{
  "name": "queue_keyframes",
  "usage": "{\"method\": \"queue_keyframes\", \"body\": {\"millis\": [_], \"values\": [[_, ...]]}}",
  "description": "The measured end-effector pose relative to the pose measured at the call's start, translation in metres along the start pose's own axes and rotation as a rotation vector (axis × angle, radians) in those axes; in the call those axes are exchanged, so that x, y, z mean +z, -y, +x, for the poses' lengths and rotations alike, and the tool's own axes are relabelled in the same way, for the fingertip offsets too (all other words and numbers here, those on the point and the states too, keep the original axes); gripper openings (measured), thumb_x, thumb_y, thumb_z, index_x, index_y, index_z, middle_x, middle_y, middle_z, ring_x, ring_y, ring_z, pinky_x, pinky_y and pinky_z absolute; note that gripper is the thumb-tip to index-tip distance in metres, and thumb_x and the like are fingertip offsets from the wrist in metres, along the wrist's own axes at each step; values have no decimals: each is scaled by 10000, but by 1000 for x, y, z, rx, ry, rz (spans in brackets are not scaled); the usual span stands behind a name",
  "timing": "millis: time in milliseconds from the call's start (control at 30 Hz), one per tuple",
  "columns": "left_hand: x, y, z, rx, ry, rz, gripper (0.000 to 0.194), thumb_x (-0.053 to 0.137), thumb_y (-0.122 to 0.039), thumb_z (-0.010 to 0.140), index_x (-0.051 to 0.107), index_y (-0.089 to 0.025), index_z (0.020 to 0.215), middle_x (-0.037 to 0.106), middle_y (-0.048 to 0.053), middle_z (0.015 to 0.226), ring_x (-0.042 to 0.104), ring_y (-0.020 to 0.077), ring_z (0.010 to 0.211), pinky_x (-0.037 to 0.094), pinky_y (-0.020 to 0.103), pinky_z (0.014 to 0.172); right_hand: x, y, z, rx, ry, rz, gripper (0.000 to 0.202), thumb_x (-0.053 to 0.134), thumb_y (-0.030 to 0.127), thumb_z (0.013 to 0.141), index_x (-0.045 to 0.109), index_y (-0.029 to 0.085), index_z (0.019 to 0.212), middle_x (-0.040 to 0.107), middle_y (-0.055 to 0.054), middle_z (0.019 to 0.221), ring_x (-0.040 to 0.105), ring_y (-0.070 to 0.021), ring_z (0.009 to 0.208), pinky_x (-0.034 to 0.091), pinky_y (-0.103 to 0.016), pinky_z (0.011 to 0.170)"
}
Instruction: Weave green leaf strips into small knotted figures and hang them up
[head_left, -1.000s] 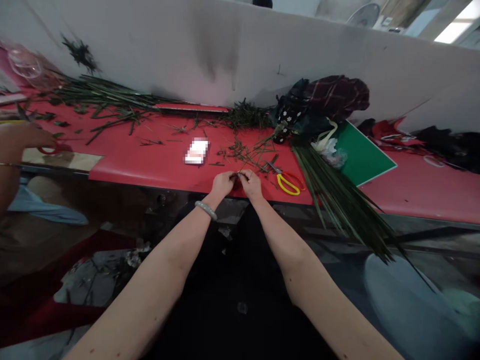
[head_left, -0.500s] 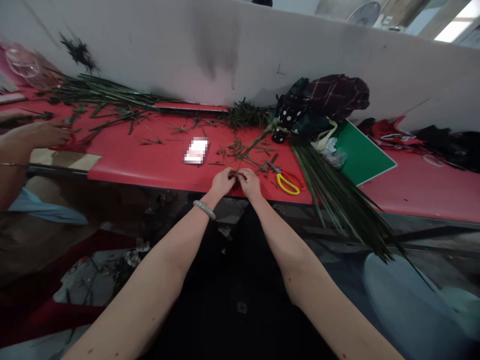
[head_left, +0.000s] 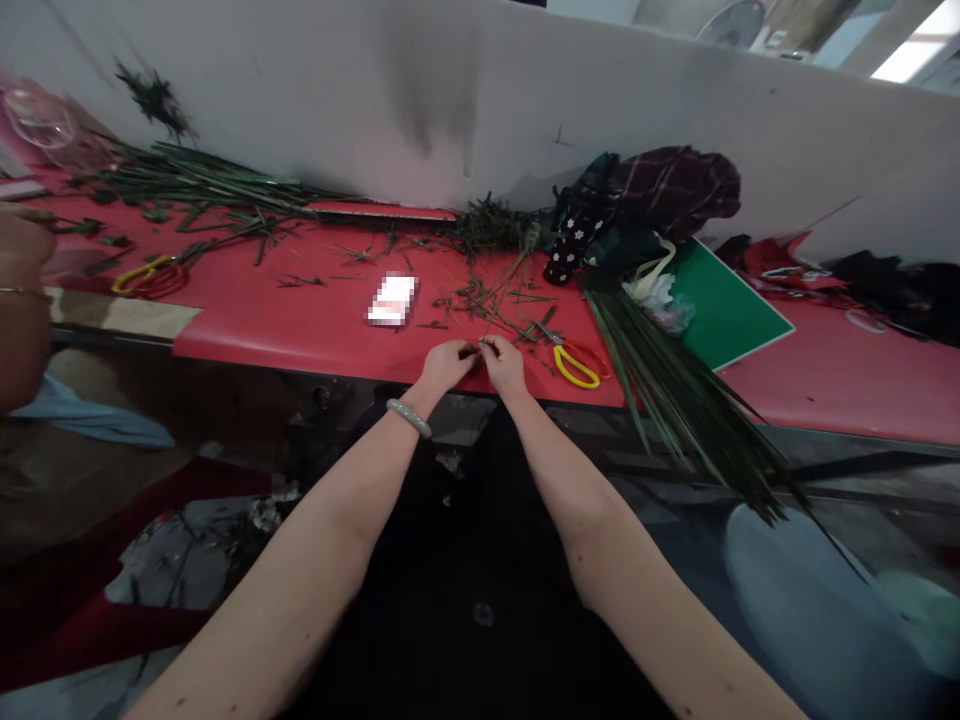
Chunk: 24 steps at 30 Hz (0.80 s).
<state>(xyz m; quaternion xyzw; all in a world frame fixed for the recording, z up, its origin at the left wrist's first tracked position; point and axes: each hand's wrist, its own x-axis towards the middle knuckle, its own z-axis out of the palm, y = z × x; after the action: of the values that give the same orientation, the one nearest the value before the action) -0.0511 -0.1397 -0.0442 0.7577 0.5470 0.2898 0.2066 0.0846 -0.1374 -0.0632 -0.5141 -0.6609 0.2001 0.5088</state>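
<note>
Close together at the front edge of the red table are my two hands. My left hand, with a grey bangle at its wrist, has its fingers closed around something too small to make out. My right hand pinches a thin green stem that reaches away over the table; its tip is blurred. Scissors with yellow and red handles lie just right of my right hand. Cut leaf scraps are scattered beyond my fingers. A phone lies behind my left hand.
Long green leaves hang over the edge at right, beside a green board and dark bundled cloth. More leaves and other scissors are at left, near another person's arm.
My fingertips have parted slightly, and the green stem tip beyond them has shifted. At left, the other person's hand has drawn back, leaving the scissors on the table.
</note>
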Motion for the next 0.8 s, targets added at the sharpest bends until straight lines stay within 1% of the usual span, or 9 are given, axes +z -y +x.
{"method": "queue_keyframes", "body": {"millis": [133,233,367,467,600,800], "values": [[-1,-2,0,31,9,126,243,499,-317,770,674,-165,845,661,74,887,598,182,816,439,262,703,0,1,-1,6,-7,9,221,452,320,771,606,171,825,656,-58,841,591,-160,777,461,-287,742],[-1,-3,-1,50,11,145,219,486,-273,767,675,-168,800,654,64,866,592,163,808,434,243,703,0,2,-1,13,-5,4,219,445,312,774,602,170,830,656,-58,841,589,-156,766,461,-285,741],[-1,-1,-1,56,19,128,227,460,-259,770,667,-168,789,648,58,875,587,152,799,434,236,704,1,1,-1,-25,20,-73,211,436,292,785,604,177,837,652,-55,848,587,-161,787,457,-285,748],[-1,1,0,58,29,103,233,450,-261,768,663,-172,800,649,52,878,584,153,789,433,240,705,2,0,-1,-60,68,-152,214,427,277,797,610,181,853,648,-59,870,586,-171,825,452,-297,779],[-1,2,2,46,42,52,211,476,-260,739,661,-168,781,654,54,851,586,164,791,435,243,710,2,2,-1,-54,129,-236,216,434,267,804,617,188,887,649,-62,921,582,-182,867,444,-314,813],[-4,0,4,-36,22,-22,207,475,-267,730,658,-170,730,650,44,751,575,162,720,432,244,658,2,4,-1,-39,136,-262,208,441,266,802,617,204,894,657,-50,918,591,-185,850,453,-311,774]]}}
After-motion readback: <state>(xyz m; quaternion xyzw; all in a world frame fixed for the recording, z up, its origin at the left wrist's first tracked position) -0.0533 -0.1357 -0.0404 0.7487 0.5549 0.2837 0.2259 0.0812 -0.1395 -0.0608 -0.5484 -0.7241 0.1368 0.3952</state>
